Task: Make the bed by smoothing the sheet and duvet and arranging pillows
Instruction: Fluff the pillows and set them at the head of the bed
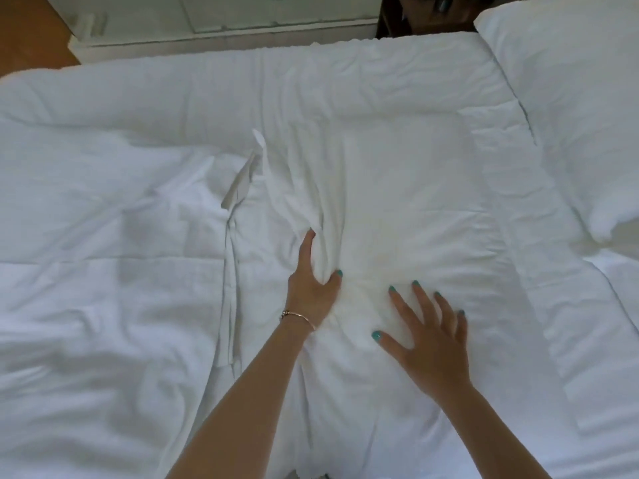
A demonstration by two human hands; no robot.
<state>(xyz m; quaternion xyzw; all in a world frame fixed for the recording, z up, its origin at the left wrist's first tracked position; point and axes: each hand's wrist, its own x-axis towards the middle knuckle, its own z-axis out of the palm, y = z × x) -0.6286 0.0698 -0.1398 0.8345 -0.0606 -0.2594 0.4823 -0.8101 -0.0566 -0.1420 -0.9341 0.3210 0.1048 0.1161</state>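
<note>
Fingers spread flat: right hand (428, 333) pressing crumpled white fabric duvet (380, 188). Just beyond, left hand (313, 274), thin gold bracelet (298, 318) at wrist, pinching a duvet fold between thumb and fingers. Farther right, plump white pillow (570, 81). Farthest, pale cabinet (214, 19).

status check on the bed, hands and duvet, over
Left hand pinching a fold of duvet. Right hand flat on it, fingers spread. Duvet creased; pillow at far right.
</note>
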